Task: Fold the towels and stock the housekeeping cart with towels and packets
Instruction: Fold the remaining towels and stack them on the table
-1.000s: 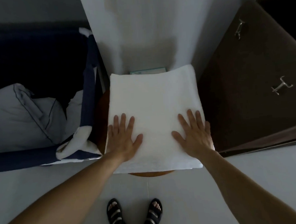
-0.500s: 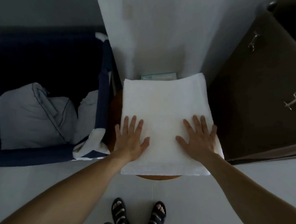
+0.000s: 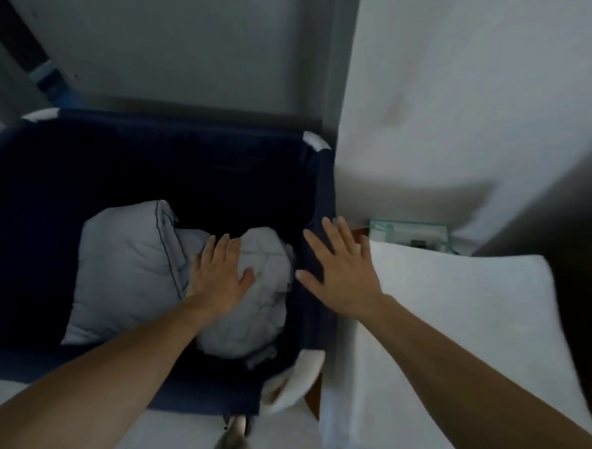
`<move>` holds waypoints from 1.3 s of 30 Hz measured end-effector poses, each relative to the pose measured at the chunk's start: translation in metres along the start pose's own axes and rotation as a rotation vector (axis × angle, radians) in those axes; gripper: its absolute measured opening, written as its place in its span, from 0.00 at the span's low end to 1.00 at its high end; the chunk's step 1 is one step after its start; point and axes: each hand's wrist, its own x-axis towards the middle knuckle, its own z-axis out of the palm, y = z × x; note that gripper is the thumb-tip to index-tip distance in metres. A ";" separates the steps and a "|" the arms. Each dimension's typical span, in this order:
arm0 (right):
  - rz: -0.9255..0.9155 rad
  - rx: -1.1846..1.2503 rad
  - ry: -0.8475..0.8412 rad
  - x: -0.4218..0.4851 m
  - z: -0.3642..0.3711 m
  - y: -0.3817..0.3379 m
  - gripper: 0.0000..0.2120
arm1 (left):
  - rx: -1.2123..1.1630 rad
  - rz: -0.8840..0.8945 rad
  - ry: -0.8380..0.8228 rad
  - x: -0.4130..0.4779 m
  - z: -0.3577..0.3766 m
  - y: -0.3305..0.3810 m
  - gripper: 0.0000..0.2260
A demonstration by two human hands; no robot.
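Left hand flat over crumpled linen, right hand spread, perhaps above bin rim

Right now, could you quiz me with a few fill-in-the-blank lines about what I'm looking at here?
1. The left hand is over crumpled linen inside a fabric bin coloured ___.
2. The right hand, fingers spread over the bin's edge, holds ___.
3. The folded white towel lies to the ___ of the bin.
4. The small teal box stands between that towel and the ___.

Missing words: navy; nothing; right; wall.
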 end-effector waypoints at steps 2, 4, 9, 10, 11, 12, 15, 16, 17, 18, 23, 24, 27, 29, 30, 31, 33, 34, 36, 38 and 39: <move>-0.017 -0.004 -0.055 0.049 0.017 -0.027 0.38 | -0.017 -0.032 -0.029 0.034 0.009 -0.038 0.33; -0.011 0.007 -0.141 0.096 0.043 -0.049 0.38 | -0.040 -0.038 -0.068 0.066 0.023 -0.071 0.34; 0.077 0.073 -0.352 0.176 0.126 -0.069 0.39 | -0.028 -0.018 -0.203 0.124 0.072 -0.131 0.34; 0.112 0.089 -0.393 0.189 0.145 -0.068 0.40 | -0.021 -0.010 -0.234 0.136 0.085 -0.142 0.34; 0.149 0.105 -0.432 0.201 0.164 -0.065 0.40 | -0.022 -0.001 -0.263 0.148 0.099 -0.151 0.35; 0.185 0.115 -0.466 0.213 0.183 -0.062 0.40 | -0.022 0.004 -0.283 0.160 0.112 -0.159 0.36; 0.277 0.150 -0.523 0.247 0.238 -0.045 0.41 | -0.067 0.021 -0.317 0.194 0.152 -0.172 0.34; 0.305 0.154 -0.538 0.259 0.254 -0.040 0.40 | -0.084 0.024 -0.325 0.204 0.164 -0.174 0.34; 0.330 0.152 -0.550 0.270 0.271 -0.034 0.40 | -0.095 0.028 -0.330 0.215 0.175 -0.176 0.35; 0.350 0.147 -0.561 0.281 0.287 -0.028 0.40 | -0.101 0.033 -0.334 0.225 0.187 -0.178 0.37; 0.415 0.198 -0.518 0.327 0.353 -0.006 0.44 | -0.096 0.076 -0.340 0.271 0.247 -0.189 0.36; 0.434 0.214 -0.506 0.334 0.364 -0.001 0.45 | -0.097 0.079 -0.341 0.278 0.258 -0.191 0.35; 0.517 0.320 -0.502 0.343 0.393 0.009 0.53 | -0.114 0.082 -0.328 0.286 0.287 -0.193 0.34; 0.568 0.376 -0.512 0.340 0.410 0.013 0.59 | -0.120 0.082 -0.323 0.283 0.300 -0.194 0.33; 0.582 0.374 -0.510 0.338 0.416 0.013 0.59 | -0.127 0.083 -0.328 0.281 0.304 -0.195 0.33; 0.594 0.357 -0.502 0.335 0.422 0.013 0.56 | -0.139 0.083 -0.336 0.278 0.307 -0.196 0.33; 0.611 0.314 -0.483 0.329 0.426 0.008 0.47 | -0.172 0.073 -0.358 0.272 0.306 -0.197 0.35; 0.606 0.331 -0.488 0.326 0.426 0.004 0.43 | -0.197 0.061 -0.371 0.268 0.303 -0.197 0.36; 0.571 0.466 -0.498 0.318 0.417 -0.008 0.37 | -0.241 0.036 -0.396 0.261 0.291 -0.197 0.38; 0.507 0.560 -0.456 0.311 0.393 -0.024 0.31 | -0.255 0.046 -0.431 0.254 0.272 -0.196 0.40; 0.474 0.586 -0.425 0.307 0.378 -0.032 0.29 | -0.264 0.067 -0.457 0.251 0.260 -0.196 0.41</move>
